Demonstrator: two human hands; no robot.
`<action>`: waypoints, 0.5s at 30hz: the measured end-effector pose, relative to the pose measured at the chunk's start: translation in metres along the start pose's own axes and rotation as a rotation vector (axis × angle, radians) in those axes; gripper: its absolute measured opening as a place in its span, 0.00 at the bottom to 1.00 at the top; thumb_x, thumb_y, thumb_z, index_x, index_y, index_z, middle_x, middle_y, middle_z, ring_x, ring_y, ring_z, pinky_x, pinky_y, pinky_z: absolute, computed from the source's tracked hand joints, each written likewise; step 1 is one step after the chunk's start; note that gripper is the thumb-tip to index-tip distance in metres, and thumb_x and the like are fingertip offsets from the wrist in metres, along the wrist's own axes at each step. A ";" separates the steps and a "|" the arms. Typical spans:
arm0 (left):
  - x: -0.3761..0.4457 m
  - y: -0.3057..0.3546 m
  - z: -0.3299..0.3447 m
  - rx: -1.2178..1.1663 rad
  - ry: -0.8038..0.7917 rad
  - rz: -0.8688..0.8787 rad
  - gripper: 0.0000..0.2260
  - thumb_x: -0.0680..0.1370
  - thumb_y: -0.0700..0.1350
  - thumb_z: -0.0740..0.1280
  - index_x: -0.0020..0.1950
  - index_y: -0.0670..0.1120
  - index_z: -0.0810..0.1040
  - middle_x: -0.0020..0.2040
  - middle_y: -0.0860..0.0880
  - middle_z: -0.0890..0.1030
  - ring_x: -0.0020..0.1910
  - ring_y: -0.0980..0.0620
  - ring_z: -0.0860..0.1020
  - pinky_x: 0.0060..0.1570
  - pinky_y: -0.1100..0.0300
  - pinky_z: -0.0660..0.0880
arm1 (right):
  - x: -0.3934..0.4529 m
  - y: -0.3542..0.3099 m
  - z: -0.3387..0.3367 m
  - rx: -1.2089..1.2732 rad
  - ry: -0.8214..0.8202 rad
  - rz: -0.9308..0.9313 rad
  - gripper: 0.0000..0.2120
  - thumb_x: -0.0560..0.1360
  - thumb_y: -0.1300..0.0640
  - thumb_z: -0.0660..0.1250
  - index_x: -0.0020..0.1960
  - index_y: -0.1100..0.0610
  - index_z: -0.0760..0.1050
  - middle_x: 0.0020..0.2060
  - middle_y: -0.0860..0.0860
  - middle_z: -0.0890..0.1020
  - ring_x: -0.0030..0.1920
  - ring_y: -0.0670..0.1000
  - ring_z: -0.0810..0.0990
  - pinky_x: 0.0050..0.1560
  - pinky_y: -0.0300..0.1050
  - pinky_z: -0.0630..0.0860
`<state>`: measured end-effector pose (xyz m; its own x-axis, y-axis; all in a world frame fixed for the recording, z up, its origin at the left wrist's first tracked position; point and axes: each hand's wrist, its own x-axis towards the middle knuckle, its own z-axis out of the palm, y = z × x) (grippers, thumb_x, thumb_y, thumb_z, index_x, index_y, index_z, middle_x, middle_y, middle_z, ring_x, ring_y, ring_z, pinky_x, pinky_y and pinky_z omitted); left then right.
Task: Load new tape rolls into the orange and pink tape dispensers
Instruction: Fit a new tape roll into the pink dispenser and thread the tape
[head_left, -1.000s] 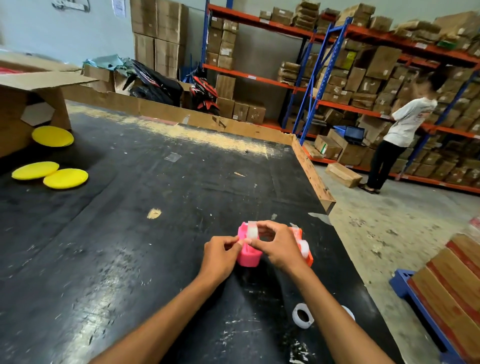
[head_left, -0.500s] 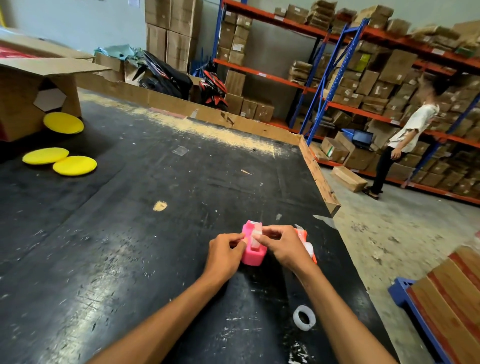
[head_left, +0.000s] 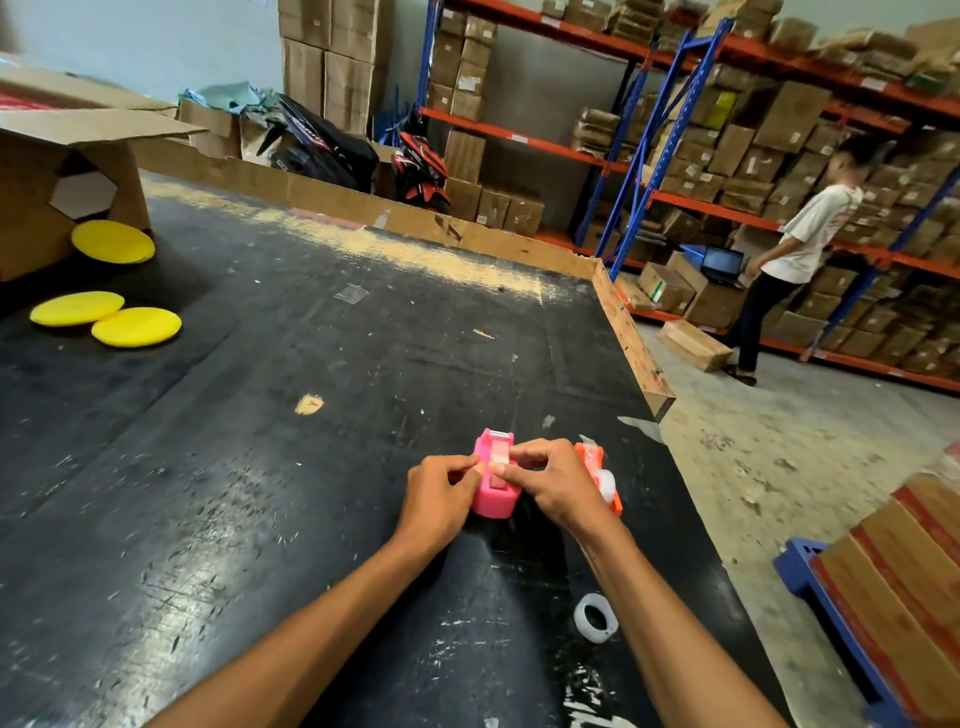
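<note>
The pink tape dispenser (head_left: 493, 486) stands on the black table (head_left: 260, 467), with a clear tape roll (head_left: 500, 457) sunk into its slot. My left hand (head_left: 441, 493) grips the dispenser's left side, thumb at the roll. My right hand (head_left: 550, 480) pinches the roll from the right. Just behind my right hand sits the orange tape dispenser (head_left: 602, 478), partly hidden, with a clear roll in it. A loose white tape roll (head_left: 596, 617) lies on the table near my right forearm.
Three yellow round pads (head_left: 111, 312) and an open cardboard box (head_left: 62, 176) are at the far left. A wooden rim (head_left: 631, 332) borders the table's right side. A person (head_left: 795, 249) stands by the shelving. A stacked pallet (head_left: 893, 587) is at right.
The clear roll went from being held above the pink dispenser down into its slot. Both hands stayed on the dispenser. The person at the shelves turned.
</note>
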<state>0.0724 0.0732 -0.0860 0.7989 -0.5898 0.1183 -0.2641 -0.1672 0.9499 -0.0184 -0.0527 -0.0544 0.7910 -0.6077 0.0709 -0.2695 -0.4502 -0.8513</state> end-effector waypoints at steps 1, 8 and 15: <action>0.000 0.001 0.000 -0.001 -0.005 0.004 0.13 0.75 0.43 0.68 0.59 0.44 0.82 0.55 0.46 0.85 0.52 0.54 0.82 0.53 0.61 0.76 | -0.002 0.000 0.000 -0.001 0.017 0.003 0.13 0.69 0.57 0.75 0.52 0.59 0.83 0.43 0.48 0.84 0.46 0.48 0.83 0.51 0.45 0.79; -0.001 0.001 -0.003 -0.006 -0.019 -0.001 0.13 0.75 0.43 0.68 0.58 0.44 0.82 0.53 0.46 0.86 0.51 0.53 0.83 0.54 0.59 0.77 | 0.002 -0.003 -0.002 -0.029 0.032 0.021 0.08 0.73 0.55 0.71 0.50 0.57 0.83 0.42 0.48 0.85 0.45 0.46 0.82 0.50 0.42 0.77; -0.001 0.000 -0.002 -0.001 -0.014 -0.001 0.13 0.75 0.43 0.68 0.58 0.45 0.83 0.52 0.47 0.86 0.50 0.54 0.83 0.50 0.62 0.76 | 0.005 -0.005 0.004 -0.031 0.081 0.047 0.08 0.72 0.52 0.71 0.39 0.56 0.84 0.30 0.45 0.82 0.32 0.41 0.77 0.36 0.36 0.70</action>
<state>0.0730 0.0752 -0.0856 0.7914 -0.6008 0.1127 -0.2622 -0.1670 0.9504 -0.0108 -0.0508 -0.0522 0.7303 -0.6791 0.0740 -0.3231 -0.4387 -0.8385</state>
